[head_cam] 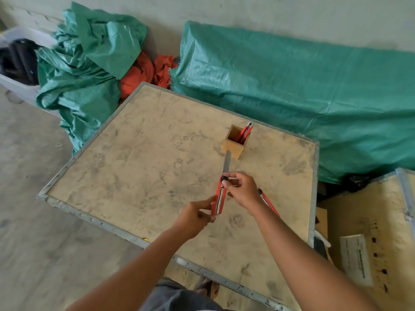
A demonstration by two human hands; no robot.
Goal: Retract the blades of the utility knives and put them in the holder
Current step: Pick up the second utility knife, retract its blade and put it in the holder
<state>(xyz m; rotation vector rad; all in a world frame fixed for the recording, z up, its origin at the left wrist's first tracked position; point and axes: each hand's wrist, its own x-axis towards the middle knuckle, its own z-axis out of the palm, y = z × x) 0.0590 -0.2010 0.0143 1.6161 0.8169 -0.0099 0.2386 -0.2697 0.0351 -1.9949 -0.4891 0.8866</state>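
I hold a red utility knife (219, 198) above the crate top, its steel blade (226, 161) extended and pointing at the wooden holder (233, 147). My left hand (195, 217) grips the knife's rear end. My right hand (241, 190) pinches the black slider near the front of the handle. The holder stands upright at the far side of the crate and has red knives (245, 132) leaning in it. Another red knife (268, 202) lies on the crate, partly hidden under my right wrist.
The work surface is a plywood crate top (139, 153) with a metal rim. Green tarps (292, 86) and orange cloth (143, 72) lie behind it. A second crate (368, 221) stands at the right, a white bin (20, 63) at far left.
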